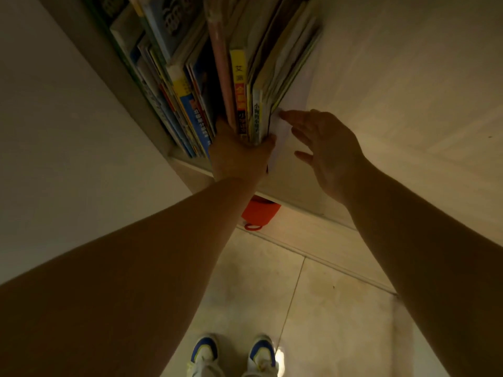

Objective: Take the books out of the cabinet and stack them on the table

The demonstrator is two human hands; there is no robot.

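Dim light; shoes cut off at the frame's bottom edge. Red object half hidden under the cabinet. Both arms extended. Left hand grips a bundle of upright books, thumb round its right side; other fingers hidden. Right hand spread, fingertips touching white paper just beside the bundle. Book tops cropped.
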